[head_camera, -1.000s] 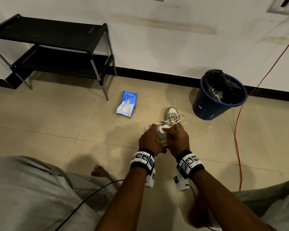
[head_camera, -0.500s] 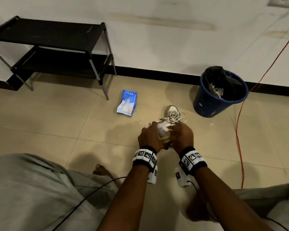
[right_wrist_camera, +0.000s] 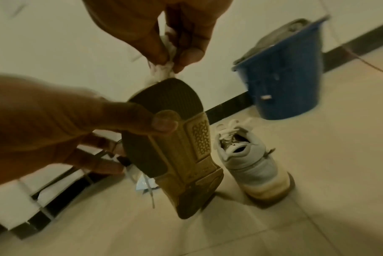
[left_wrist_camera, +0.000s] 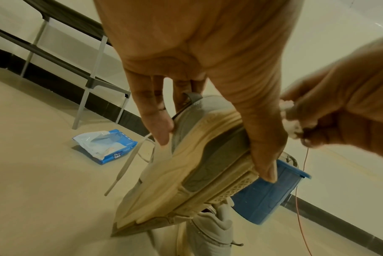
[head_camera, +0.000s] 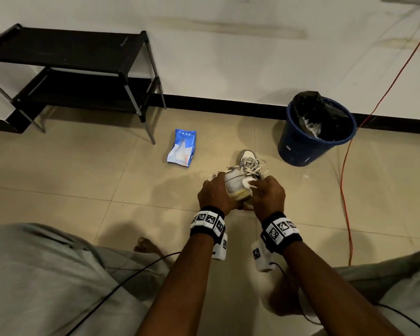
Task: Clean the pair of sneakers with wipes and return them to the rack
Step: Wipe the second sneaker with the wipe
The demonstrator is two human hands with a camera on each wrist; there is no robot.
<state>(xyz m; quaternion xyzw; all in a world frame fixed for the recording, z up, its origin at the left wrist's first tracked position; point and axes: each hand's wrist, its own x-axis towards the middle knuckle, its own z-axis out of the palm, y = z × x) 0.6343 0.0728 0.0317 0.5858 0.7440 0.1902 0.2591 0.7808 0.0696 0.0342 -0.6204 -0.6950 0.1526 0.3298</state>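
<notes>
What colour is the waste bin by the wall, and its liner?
The bin is blue with a black liner; the head view shows it best.

One sneaker [left_wrist_camera: 199,155] is grey and white with a yellowed sole. It is up off the floor, heel up and toe down, with a lace hanging loose. The other sneaker [right_wrist_camera: 249,162] stands on the floor just behind it, laces untied. A crumpled white wipe [right_wrist_camera: 162,69] touches the raised heel. The blue wipes pack [head_camera: 182,151] lies open on the floor near the black rack [head_camera: 66,69] by the wall.
</notes>
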